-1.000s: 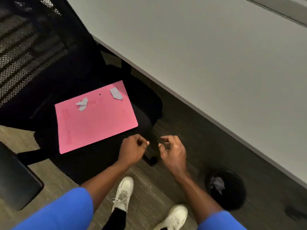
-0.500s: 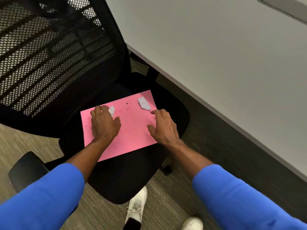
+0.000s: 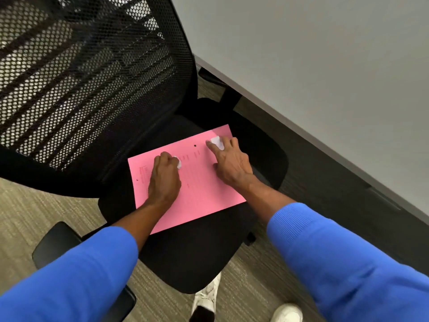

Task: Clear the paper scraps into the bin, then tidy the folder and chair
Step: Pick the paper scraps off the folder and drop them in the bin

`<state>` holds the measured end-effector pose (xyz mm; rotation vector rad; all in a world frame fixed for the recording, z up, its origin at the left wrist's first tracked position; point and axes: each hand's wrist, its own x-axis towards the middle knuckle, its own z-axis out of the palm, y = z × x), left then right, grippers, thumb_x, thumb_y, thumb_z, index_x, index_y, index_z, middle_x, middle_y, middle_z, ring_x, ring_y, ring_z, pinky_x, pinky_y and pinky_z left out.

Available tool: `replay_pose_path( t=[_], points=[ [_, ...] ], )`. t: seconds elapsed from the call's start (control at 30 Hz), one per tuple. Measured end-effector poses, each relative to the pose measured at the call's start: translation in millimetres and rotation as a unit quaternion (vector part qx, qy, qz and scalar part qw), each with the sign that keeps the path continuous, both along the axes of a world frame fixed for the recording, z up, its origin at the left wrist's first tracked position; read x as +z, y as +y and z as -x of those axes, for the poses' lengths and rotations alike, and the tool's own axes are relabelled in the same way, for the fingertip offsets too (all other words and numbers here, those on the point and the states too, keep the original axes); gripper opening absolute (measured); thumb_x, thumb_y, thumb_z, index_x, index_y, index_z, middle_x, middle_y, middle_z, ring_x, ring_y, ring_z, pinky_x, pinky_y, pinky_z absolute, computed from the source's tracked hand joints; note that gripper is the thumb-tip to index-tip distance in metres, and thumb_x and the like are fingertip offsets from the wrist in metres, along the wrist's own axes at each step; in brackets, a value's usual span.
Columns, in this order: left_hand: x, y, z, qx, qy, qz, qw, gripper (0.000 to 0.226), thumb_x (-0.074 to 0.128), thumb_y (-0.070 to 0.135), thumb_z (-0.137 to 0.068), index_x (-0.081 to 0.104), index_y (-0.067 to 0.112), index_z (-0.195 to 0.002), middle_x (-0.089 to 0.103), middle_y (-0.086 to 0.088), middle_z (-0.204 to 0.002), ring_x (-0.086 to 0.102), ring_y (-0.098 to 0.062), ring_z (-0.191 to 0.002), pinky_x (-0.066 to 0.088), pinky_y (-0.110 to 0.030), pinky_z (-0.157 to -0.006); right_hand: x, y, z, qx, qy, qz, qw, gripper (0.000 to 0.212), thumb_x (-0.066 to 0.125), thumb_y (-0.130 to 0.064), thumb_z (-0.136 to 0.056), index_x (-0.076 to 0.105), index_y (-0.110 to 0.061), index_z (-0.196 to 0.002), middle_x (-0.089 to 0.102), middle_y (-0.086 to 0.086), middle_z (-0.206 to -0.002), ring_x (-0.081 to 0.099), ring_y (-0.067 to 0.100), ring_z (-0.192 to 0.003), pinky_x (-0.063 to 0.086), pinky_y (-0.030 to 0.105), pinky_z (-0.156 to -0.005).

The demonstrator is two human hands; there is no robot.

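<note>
- The chair has a black mesh backrest at the left, perforated with small round holes, and a padded black fabric seat; a smooth black armrest shows at the lower left.
- The floor under it is carpet with a fine grey-beige streaked weave.
- A flat pink folder of matte card lies on the seat, rectangular, its long axis running from near left to far right, one corner pointing toward the bench; faint print and a small dark dot mark its surface.
- The left hand rests knuckles-up on the folder's left half, fingers curled in tight around a crumpled white paper scrap that peeks out at the thumb side.
- The right hand lies on the folder's far right corner, fingers partly spread and bent, fingertips pinching onto a second white scrap that still touches the card.
- Both forearms come out of ribbed bright blue sleeves.
- The bench fills the upper right, a smooth pale grey top with a straight dark edge running diagonally.
- White shoes show on the carpet below the seat.
</note>
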<state>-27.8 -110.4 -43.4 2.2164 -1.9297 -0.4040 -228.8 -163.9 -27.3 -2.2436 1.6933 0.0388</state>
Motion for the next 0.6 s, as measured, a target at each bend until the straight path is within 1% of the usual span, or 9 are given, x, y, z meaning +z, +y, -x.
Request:
replay_pose_path(
  t=[0.1,0.2,0.23,0.3,0.37,0.43,0.5,0.53,0.6],
  points=[
    [1,4,1,-0.011,0.022,0.014,1.0,0.038,0.067,-0.012,-0.093,0.072,-0.003,-0.13,0.068,-0.017,-0.121,0.063,-0.033,-0.116,0.057,-0.043,-0.098,-1,-1,-4,0.015,0.025,0.02,0.999,0.058,0.068,-0.027,-0.099,0.046,-0.024,-0.152,0.038,0.016,-0.152,0.042,0.033,-0.132,0.056,0.038,-0.075],
    [2,9,8,0.001,0.065,0.024,0.998,0.028,0.066,-0.007,-0.097,0.076,0.0,-0.122,0.07,-0.014,-0.116,0.065,-0.03,-0.112,0.058,-0.043,-0.099,0,4,-5,0.004,-0.022,0.043,0.999,0.032,0.05,-0.024,-0.106,0.058,-0.01,-0.133,0.047,0.017,-0.137,0.048,0.035,-0.122,0.05,0.042,-0.081],
    [1,11,10,0.009,0.082,0.027,0.996,0.025,0.066,-0.004,-0.098,0.076,0.001,-0.12,0.071,-0.013,-0.115,0.065,-0.029,-0.112,0.057,-0.043,-0.099,1,7,-4,0.009,-0.027,0.047,0.998,0.029,0.047,-0.022,-0.107,0.059,-0.007,-0.129,0.049,0.017,-0.133,0.049,0.034,-0.119,0.048,0.042,-0.08],
    [0,15,16,0.027,0.115,0.026,0.993,0.022,0.068,0.0,-0.097,0.077,0.005,-0.116,0.071,-0.01,-0.114,0.067,-0.027,-0.11,0.057,-0.043,-0.1,5,14,0,0.023,-0.017,0.051,0.998,0.028,0.053,-0.02,-0.105,0.057,-0.006,-0.13,0.05,0.016,-0.13,0.05,0.031,-0.117,0.046,0.036,-0.074],
    [-1,19,23,0.048,0.151,0.028,0.987,0.018,0.071,0.003,-0.096,0.077,0.008,-0.111,0.073,-0.007,-0.112,0.068,-0.026,-0.106,0.058,-0.046,-0.098,6,21,8,0.013,-0.043,0.039,0.998,0.031,0.058,-0.02,-0.103,0.056,-0.008,-0.132,0.05,0.015,-0.129,0.05,0.028,-0.116,0.051,0.037,-0.078],
    [3,25,33,0.055,0.181,0.03,0.981,0.013,0.073,0.007,-0.095,0.078,0.01,-0.107,0.074,-0.004,-0.109,0.07,-0.024,-0.101,0.059,-0.043,-0.094,7,32,17,-0.009,-0.08,0.023,0.997,0.028,0.056,-0.02,-0.102,0.055,-0.012,-0.129,0.05,0.01,-0.126,0.05,0.025,-0.113,0.054,0.039,-0.084],
    [6,31,47,0.059,0.2,0.033,0.977,0.011,0.075,0.01,-0.094,0.078,0.011,-0.104,0.076,-0.002,-0.107,0.071,-0.021,-0.096,0.06,-0.038,-0.09,4,44,29,-0.048,-0.118,0.014,0.992,0.024,0.051,-0.021,-0.1,0.054,-0.018,-0.124,0.05,0.004,-0.122,0.052,0.021,-0.109,0.05,0.029,-0.079],
    [8,33,55,0.071,0.212,0.031,0.974,0.01,0.076,0.011,-0.094,0.079,0.012,-0.103,0.077,-0.001,-0.105,0.071,-0.019,-0.094,0.06,-0.036,-0.089,2,52,37,-0.069,-0.13,0.014,0.989,0.023,0.052,-0.019,-0.1,0.054,-0.02,-0.123,0.05,0.003,-0.12,0.053,0.02,-0.107,0.049,0.028,-0.076],
    [13,39,74,0.104,0.241,0.024,0.965,0.009,0.079,0.013,-0.093,0.08,0.015,-0.102,0.078,0.002,-0.102,0.072,-0.017,-0.092,0.062,-0.036,-0.088,-3,70,53,-0.095,-0.141,0.039,0.985,0.026,0.057,-0.011,-0.098,0.054,-0.02,-0.123,0.054,0.003,-0.12,0.055,0.02,-0.105,0.054,0.036,-0.076]
  ],
)
